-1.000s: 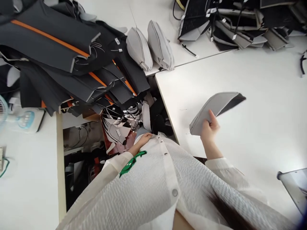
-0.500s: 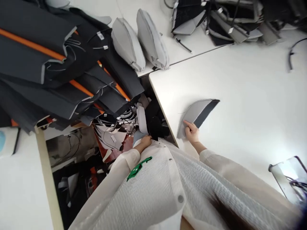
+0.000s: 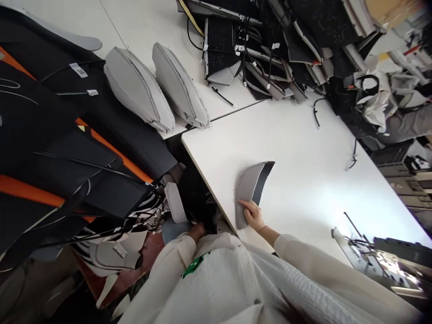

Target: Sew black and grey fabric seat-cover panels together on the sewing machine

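Observation:
On the white table [image 3: 303, 193], near its left edge, lies a curved grey fabric piece [image 3: 248, 184] with a dark strip [image 3: 263, 182] along one side. My right hand [image 3: 254, 217] grips its inner edge, the index finger stretched over the grey part and the other fingers curled. My left hand [image 3: 197, 231] is low by my lap, below the table edge, and looks closed. Its fingertips are in shadow, and whatever they hold is hidden. Close in front of it is a grey padded piece [image 3: 175, 202].
Two stitched grey covers [image 3: 140, 90] stand beyond the table corner. Dark panels with orange stripes [image 3: 114, 153] hang over on the left. A heap of black and grey pieces with cables [image 3: 256, 49] lies at the back. A metal device with wires [image 3: 367, 256] is at the right.
My view has swung to the right and shows more of the far side. My right hand stays on the grey piece, which looks turned slightly. My left hand sits deeper in shadow.

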Available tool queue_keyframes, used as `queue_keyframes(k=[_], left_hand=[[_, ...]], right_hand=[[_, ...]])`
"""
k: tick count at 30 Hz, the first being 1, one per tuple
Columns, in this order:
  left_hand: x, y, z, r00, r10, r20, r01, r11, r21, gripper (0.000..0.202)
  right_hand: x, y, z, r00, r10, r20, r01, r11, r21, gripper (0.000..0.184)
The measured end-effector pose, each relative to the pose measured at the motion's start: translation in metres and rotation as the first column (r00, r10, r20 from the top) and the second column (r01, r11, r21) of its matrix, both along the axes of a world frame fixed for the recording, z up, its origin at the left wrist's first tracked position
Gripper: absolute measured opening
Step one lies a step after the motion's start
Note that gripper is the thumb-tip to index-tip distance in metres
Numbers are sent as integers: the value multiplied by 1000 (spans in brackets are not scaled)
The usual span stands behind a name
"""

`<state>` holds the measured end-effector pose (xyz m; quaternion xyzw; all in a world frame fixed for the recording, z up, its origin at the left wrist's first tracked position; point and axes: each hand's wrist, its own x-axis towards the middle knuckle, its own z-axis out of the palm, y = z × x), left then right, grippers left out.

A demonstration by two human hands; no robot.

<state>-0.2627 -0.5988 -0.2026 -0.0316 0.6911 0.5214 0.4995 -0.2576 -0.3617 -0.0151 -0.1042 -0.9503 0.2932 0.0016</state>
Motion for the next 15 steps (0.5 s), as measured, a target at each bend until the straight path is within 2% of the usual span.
queue_keyframes(k=[4,7,9,12,15], left_hand=[[-7,-2,-2,1000,-21,23,22,999,-37,21],[-21,-15,9,1000,9,-15,-9,1000,-21,21],[-31,-30,23,998,48,-51,-48,999,-10,19],[-44,-53,49,986,124,-110,-125,992,1,23],[-48,-69,78,968,192,-160,-190,981,28,32]], right_hand=[[-3,14,2,999,28,31,-28,1000,0,48],[1,46,6,998,43,53,-47,995,83,58],[9,75,9,995,69,74,-82,978,193,63],[24,112,11,997,49,67,-65,960,273,66],[25,127,11,993,93,71,-114,903,414,63]])
